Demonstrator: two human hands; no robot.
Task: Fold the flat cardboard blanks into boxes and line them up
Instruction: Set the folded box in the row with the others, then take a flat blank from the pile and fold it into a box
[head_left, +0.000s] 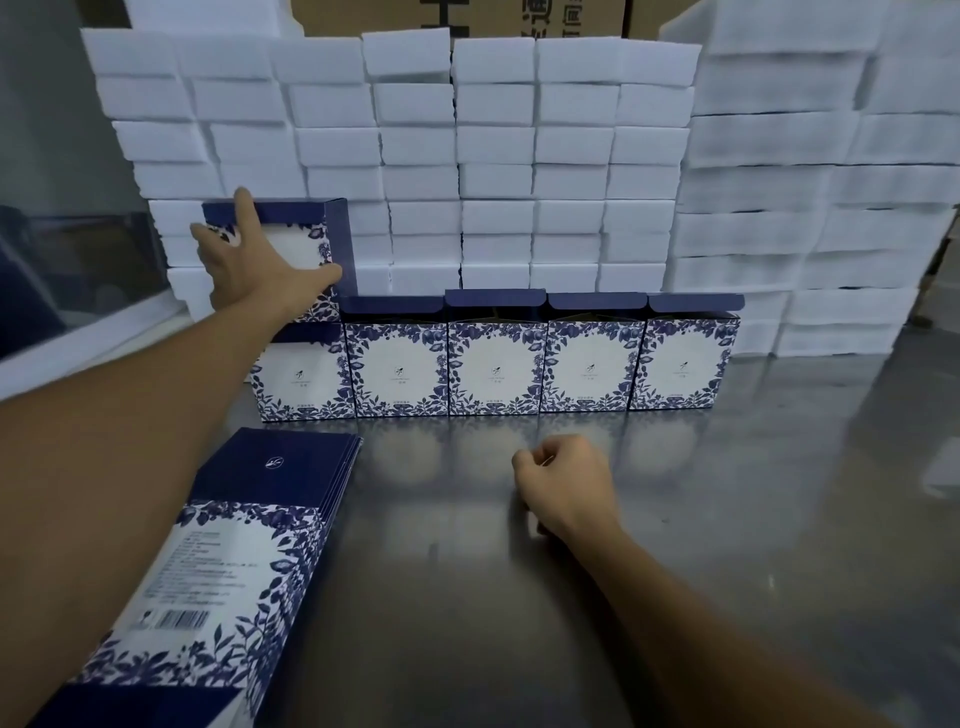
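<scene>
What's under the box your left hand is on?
Another folded box, leftmost of the row on the table. The upper box sits on it, left hand flat against its front. The arm covers part of both, so their seam is hidden.

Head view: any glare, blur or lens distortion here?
Head view: soft glare and hazy box reflections on the steel table; foam blocks at right smeared; wide-angle bending at the edges; folded boxes and both hands fairly sharp.
</scene>
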